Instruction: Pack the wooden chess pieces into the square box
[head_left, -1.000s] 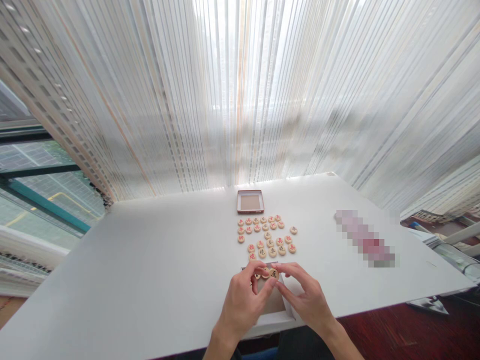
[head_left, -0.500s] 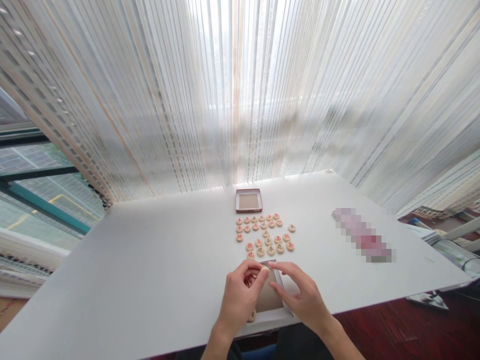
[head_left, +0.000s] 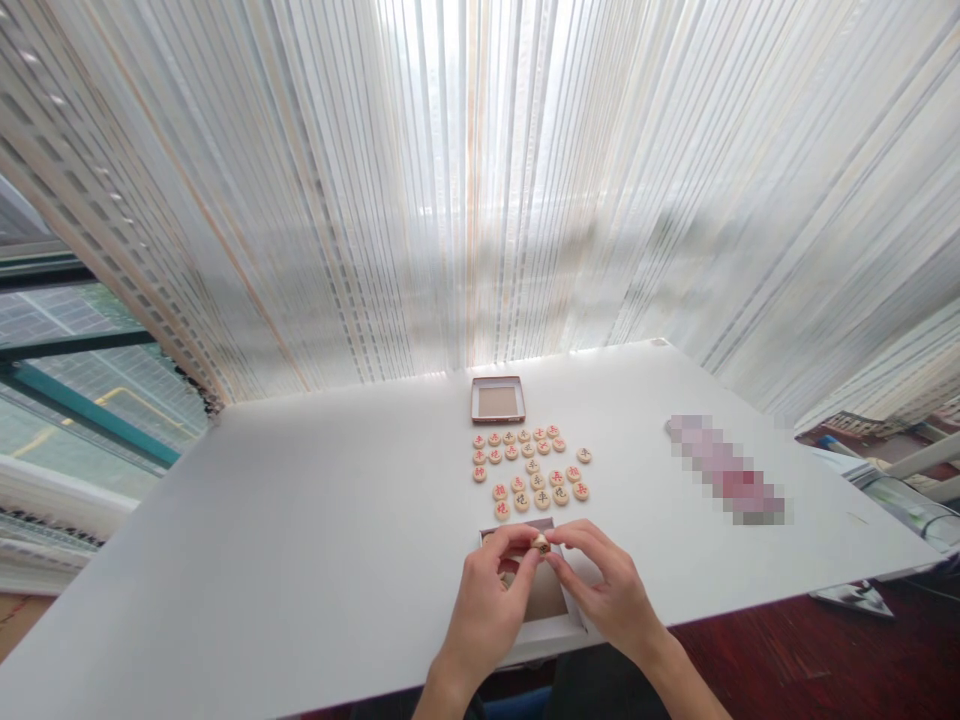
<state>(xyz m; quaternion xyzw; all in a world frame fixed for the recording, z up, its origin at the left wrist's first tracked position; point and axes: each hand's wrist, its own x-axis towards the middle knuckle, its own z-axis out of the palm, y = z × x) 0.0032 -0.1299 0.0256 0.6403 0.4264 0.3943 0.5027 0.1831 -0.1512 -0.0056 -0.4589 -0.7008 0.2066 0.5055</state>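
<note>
Between the fingertips of both hands is a round wooden Chinese chess piece (head_left: 541, 544), with a dark mark on its face. My left hand (head_left: 495, 588) pinches it from the left, and my right hand (head_left: 601, 575) grips it from the right. Both hands are over an open shallow box (head_left: 546, 605) at the table's near edge. A few pieces lie in the box's left part, mostly hidden by my left hand. Beyond the box, many chess pieces (head_left: 537, 482) with red or black characters lie face up in loose rows.
Behind the rows lies the open box lid (head_left: 498, 403), close to the striped curtain (head_left: 472, 200). A blurred pinkish long object (head_left: 724, 470) rests on the right of the white table (head_left: 300, 540). One piece (head_left: 583, 455) sits apart at the rows' right.
My right fingers have closed onto the piece, which was in my left hand alone. The piece has turned and shifted slightly right, and its marked face now shows.
</note>
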